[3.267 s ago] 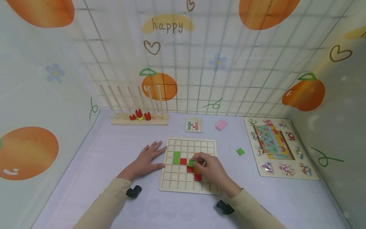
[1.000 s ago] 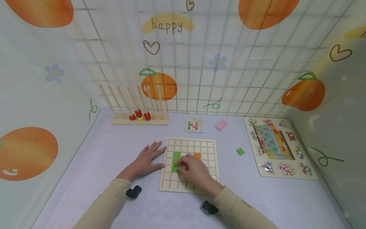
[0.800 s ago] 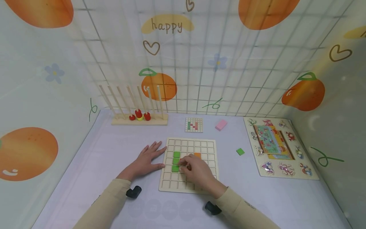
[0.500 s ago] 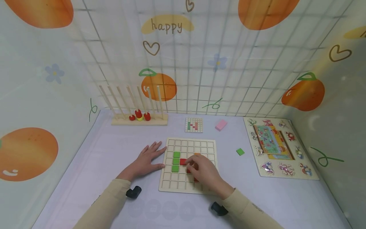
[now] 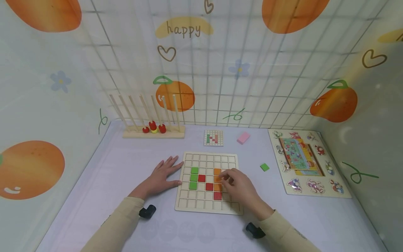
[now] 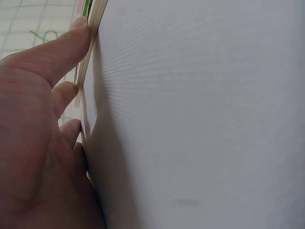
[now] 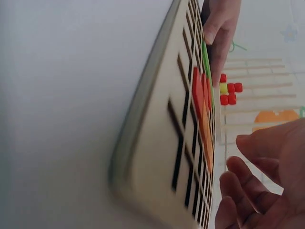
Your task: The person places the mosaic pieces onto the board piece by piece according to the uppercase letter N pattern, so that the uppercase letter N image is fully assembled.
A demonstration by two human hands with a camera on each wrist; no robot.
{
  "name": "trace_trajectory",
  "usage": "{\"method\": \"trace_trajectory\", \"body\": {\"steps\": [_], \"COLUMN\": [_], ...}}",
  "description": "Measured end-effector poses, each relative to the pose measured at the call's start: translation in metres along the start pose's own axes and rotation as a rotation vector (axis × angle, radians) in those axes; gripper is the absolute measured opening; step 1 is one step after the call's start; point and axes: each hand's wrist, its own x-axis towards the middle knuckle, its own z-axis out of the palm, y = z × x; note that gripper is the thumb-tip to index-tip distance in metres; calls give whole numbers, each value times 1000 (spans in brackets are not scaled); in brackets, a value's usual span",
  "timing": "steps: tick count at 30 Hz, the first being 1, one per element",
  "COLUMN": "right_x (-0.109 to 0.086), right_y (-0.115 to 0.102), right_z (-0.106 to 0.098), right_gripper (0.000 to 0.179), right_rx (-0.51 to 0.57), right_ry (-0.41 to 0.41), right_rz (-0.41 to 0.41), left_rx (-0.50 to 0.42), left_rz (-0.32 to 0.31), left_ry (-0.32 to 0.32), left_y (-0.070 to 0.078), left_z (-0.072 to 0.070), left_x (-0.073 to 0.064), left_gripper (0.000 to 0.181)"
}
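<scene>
A wooden grid board (image 5: 210,204) lies on the table before me. Three green tiles (image 5: 193,177) stand in a column at its left. Red tiles (image 5: 209,187) step diagonally down from them, and orange tiles (image 5: 217,172) form a column at the right. My left hand (image 5: 160,177) lies spread flat on the table, thumb and forefinger touching the board's left edge. My right hand (image 5: 240,187) hovers over the board's right part beside the orange tiles. In the right wrist view, its thumb and loosely bent fingers (image 7: 250,186) are apart with nothing between them.
A loose green tile (image 5: 264,167) lies right of the board. Behind it are a small pattern card (image 5: 213,138) and a pink block (image 5: 243,138). A peg rack (image 5: 173,133) with several beads stands back left; an animal puzzle board (image 5: 302,184) lies at the right.
A green tile pinched in my right hand has been set on the board as the lowest of the green column. The right hand has let go and drawn back rightward; the left has stayed put.
</scene>
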Motion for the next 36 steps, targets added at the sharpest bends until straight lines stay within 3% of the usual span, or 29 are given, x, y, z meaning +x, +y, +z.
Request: {"method": "trace_trajectory", "body": {"steps": [25, 31, 36], "right_x": [-8, -7, -2], "right_y": [77, 88, 94], "right_z": [-57, -67, -72], "right_gripper": [19, 31, 41], "right_rx": [-85, -115, -103], "right_ry": [142, 171, 148], "right_rz": [116, 156, 231], "left_rx": [10, 9, 15], "left_rz": [-6, -9, -13], "left_ry": [5, 4, 2], "left_y": [0, -1, -1], "left_z": [1, 1, 2], "left_x": [0, 0, 0], "left_gripper": [82, 82, 82]}}
